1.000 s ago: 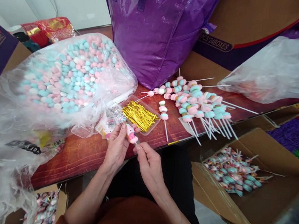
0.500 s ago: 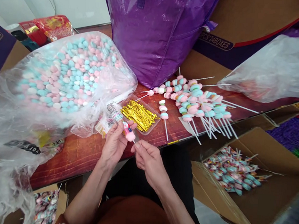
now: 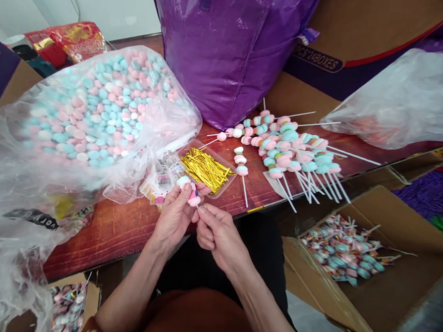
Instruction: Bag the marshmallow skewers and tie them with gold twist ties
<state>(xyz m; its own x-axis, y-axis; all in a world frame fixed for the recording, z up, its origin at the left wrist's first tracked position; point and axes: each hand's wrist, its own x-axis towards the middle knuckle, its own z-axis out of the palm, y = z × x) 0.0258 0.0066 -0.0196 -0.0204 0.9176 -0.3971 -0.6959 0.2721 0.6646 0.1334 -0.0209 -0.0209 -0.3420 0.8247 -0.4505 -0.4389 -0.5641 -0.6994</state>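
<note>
A candy skewer [image 3: 194, 199] with pink, white and blue pieces, in a printed clear wrapper, is between my hands. My left hand [image 3: 175, 211] closes around the wrapped candy, thumb on top. Fingers of my right hand [image 3: 213, 228] pinch the white stick just below the lowest pink piece. Right behind them, a clear tray [image 3: 225, 189] holds gold twist ties [image 3: 206, 169]. Flat printed wrappers [image 3: 163, 174] lie left of the tray. One unwrapped skewer [image 3: 240, 162] rests to its right, and beyond it a pile of skewers [image 3: 294, 148] has sticks pointing toward me.
A clear bag of pastel candies [image 3: 107, 107] covers the table's left side. A tall purple bag [image 3: 229, 55] stands behind. An open carton [image 3: 406, 280] with wrapped skewers sits below right; another box of wrapped skewers [image 3: 67, 307] is below left. A whitish plastic bag [image 3: 404, 103] lies far right.
More of the candy shows above my left thumb, with a blue and white piece now visible. My right hand has stayed on the stick, shifting slightly. The whole view has moved a little.
</note>
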